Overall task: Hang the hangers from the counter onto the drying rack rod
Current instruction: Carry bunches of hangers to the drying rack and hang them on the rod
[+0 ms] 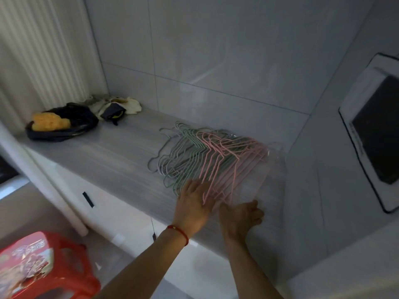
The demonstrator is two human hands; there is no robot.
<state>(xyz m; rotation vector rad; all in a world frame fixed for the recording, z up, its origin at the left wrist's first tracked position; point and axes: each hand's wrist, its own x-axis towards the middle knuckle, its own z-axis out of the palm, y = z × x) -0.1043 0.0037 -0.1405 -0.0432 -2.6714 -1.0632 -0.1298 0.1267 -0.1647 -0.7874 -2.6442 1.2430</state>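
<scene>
- Head view: a fanned stack of thin wire hangers (pixel 207 156) lies flat on the grey counter (pixel 112 152), toward its right end near the tiled wall (pixel 216 61).
- Colours run grey on the left, green in the middle, pink on the right; a clear plastic sheet (pixel 259 180) lies over the pink ones.
- Hooks point to the far side, toward the wall; the long bottom bars run down toward the near counter edge.
- Left hand (pixel 194 201) lies with fingers spread and fairly straight on the near ends of the green and pink hangers.
- Right hand (pixel 240 216) sits just beside it, fingers curled at the near edge of the clear sheet; whether they pinch it cannot be told.
- Far left on the counter sits a black bag (pixel 64 124) with something orange in it.
</scene>
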